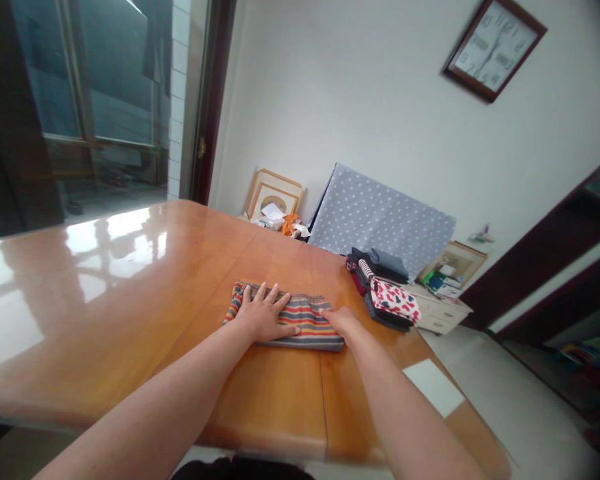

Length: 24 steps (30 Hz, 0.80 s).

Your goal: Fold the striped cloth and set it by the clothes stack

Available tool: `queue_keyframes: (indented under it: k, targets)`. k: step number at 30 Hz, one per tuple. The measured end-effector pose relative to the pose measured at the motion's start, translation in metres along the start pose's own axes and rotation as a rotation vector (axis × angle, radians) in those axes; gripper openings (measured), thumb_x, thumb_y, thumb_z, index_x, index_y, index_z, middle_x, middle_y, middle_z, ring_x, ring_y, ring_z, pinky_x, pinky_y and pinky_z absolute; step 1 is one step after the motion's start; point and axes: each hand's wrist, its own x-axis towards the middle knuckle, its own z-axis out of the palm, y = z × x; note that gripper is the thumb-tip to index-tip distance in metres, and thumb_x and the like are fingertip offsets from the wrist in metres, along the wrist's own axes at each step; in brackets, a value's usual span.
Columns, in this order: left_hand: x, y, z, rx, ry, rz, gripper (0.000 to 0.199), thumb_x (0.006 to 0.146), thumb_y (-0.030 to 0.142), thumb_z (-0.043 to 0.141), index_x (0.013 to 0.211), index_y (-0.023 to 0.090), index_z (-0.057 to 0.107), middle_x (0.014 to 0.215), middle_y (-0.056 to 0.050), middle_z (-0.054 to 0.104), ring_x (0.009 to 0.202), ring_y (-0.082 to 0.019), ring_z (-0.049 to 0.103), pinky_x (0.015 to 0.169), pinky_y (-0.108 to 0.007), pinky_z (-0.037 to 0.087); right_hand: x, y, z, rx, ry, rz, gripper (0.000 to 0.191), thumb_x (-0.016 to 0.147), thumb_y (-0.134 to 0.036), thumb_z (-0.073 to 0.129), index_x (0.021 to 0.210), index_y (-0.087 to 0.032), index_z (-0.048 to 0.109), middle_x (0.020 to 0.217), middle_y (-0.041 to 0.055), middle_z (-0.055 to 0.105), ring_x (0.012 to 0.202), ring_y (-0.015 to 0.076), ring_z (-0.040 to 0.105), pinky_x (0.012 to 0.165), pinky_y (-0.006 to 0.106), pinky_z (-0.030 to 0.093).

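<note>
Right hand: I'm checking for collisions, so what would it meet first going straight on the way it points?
The folded striped cloth, which the right hand touches; beyond it, probably the left hand's fingers, though depth is unclear.

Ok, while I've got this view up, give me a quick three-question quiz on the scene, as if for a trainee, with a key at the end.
1. What are the left hand and the right hand both touching?
2. True or false: the stack of folded clothes lies nearer the right hand than the left hand.
3. Which of these leans against the wall?
A. a grey polka-dot panel
B. a ladder
C. a mirror

Key:
1. The folded striped cloth
2. True
3. A
</note>
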Motion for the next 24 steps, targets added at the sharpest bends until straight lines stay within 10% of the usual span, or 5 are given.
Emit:
queue_keyframes:
  k: [9,24]
  targets:
    - [-0.003,-0.001,-0.003,-0.027,-0.006,0.009,0.104,0.072,0.094,0.042,0.159,0.038,0.031,0.169,-0.01,0.021,0.154,-0.046,0.008,0.115,-0.072,-0.004,0.001,-0.006,0.006,0.213,-0.067,0.151,0.017,0.075,-0.015,0.073,0.092,-0.012,0.072,0.085,0.01,0.079,0.07,0.0205,0.075,0.064,0.03,0.061]
    - [-0.004,0.0,-0.003,-0.059,-0.01,0.005,0.109,0.067,0.099,0.037,0.159,0.04,0.031,0.17,-0.01,0.02,0.154,-0.047,0.007,0.114,-0.074,-0.005,-0.034,-0.064,-0.002,0.57,-0.368,0.158,0.023,0.086,-0.018,0.059,0.105,-0.01,0.069,0.096,0.013,0.078,0.085,0.0224,0.076,0.085,0.035,0.06]
